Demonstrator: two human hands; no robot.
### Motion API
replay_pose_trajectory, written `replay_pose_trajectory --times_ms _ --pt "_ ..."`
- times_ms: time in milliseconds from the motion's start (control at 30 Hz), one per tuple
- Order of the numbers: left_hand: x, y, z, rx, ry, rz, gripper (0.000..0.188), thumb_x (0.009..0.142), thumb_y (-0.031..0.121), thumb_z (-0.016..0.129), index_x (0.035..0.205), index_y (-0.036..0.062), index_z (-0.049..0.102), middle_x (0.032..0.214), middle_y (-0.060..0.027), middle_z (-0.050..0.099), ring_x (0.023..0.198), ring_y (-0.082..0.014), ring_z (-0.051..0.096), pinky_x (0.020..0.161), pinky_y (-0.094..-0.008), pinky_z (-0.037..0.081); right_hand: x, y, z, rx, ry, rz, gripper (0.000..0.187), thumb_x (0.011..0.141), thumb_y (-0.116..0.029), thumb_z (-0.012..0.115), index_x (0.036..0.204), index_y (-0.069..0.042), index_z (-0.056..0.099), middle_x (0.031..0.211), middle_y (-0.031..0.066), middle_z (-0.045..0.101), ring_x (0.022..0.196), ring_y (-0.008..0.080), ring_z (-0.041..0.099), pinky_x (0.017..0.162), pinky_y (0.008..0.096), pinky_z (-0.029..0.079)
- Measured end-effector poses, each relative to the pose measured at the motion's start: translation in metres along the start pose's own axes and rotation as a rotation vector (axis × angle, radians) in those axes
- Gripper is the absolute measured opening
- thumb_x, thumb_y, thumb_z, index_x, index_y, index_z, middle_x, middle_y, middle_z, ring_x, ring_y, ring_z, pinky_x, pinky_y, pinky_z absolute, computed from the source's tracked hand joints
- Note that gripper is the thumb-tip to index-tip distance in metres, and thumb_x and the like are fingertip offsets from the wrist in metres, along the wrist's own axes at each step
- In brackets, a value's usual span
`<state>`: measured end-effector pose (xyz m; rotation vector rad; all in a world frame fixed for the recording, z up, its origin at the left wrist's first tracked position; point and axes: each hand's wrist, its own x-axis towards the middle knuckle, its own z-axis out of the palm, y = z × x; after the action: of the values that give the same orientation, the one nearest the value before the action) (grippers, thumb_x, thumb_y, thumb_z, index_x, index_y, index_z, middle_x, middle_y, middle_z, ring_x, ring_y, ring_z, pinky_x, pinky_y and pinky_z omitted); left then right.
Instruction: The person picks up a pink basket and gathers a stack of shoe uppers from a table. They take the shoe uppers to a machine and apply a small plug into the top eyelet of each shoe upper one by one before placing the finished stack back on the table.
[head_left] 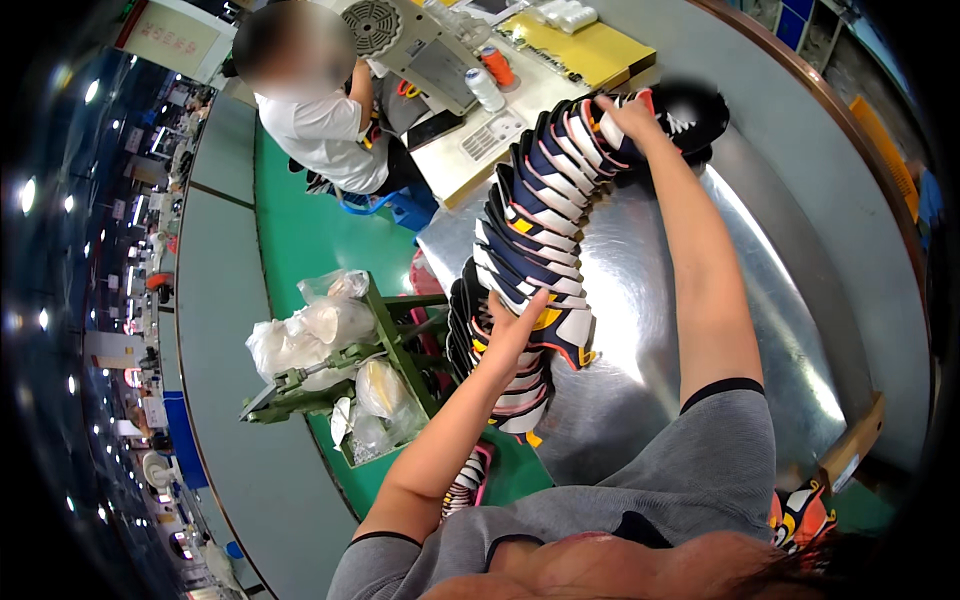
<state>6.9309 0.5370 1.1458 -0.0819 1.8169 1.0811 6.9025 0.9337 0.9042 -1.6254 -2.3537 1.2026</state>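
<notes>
A long curved stack of nested shoe uppers (pixel 545 215), navy, white and black with yellow and orange bits, stretches between my hands over a shiny metal table. My left hand (pixel 515 325) grips its near end, thumb and fingers spread around the uppers. At the far end my right hand (pixel 632 118) is closed around the last uppers, beside a dark shoe piece with white laces (pixel 690 120). Another row of similar uppers (pixel 515 395) lies under and beside my left hand, partly hidden by it.
The metal table (pixel 640 370) has a raised grey wall to the right. Ahead stands a sewing table with a machine (pixel 425 50), thread spools (pixel 485 90) and a yellow board (pixel 580 50). A person in white (pixel 320 130) sits there. On the left is a green rack (pixel 395 390) with plastic bags (pixel 315 335).
</notes>
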Motion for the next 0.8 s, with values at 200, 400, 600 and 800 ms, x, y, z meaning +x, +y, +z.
replay_pose_trajectory --times_ms 200,400,600,800 --pt "0.051 -0.037 0.001 0.245 0.296 0.130 0.126 0.064 0.040 0.081 0.140 -0.0097 -0.007 0.136 -0.0374 0.026 0.125 -0.0395 0.035 0.103 -0.0354 0.032 -0.061 -0.026 0.020 -0.073 -0.099 -0.131 0.076 0.060 -0.054 0.073 0.108 0.004 0.060 0.102 0.0224 0.064 0.097 0.0347 0.062 0.084 0.0391 0.048" --pt "0.059 -0.002 -0.011 0.620 0.341 0.193 0.114 0.061 0.037 0.073 0.141 -0.0063 0.004 0.116 -0.0384 0.043 0.107 -0.0485 0.049 0.094 -0.0405 0.042 -0.068 0.006 0.013 0.372 -0.229 -0.360 0.086 0.070 -0.041 0.074 0.132 0.005 0.038 0.122 0.0210 0.053 0.113 0.0269 0.051 0.094 0.0324 0.039" --pt "0.093 0.046 -0.075 0.636 0.205 0.494 0.099 0.060 0.032 0.070 0.142 0.0025 0.024 0.121 -0.0327 0.047 0.114 -0.0418 0.048 0.098 -0.0391 0.038 -0.078 0.010 -0.005 0.650 -0.215 -0.327 0.073 0.072 -0.031 0.076 0.128 0.002 0.043 0.120 0.0129 0.054 0.109 0.0207 0.053 0.093 0.0301 0.041" --pt "0.053 -0.028 -0.088 0.977 0.206 0.536 0.104 0.068 0.040 0.072 0.144 0.0008 0.012 0.124 -0.0394 0.036 0.113 -0.0525 0.043 0.099 -0.0466 0.037 -0.104 -0.013 0.010 0.522 -0.469 -0.249 0.076 0.073 -0.029 0.075 0.133 0.000 0.040 0.122 0.0109 0.055 0.110 0.0187 0.053 0.095 0.0287 0.039"
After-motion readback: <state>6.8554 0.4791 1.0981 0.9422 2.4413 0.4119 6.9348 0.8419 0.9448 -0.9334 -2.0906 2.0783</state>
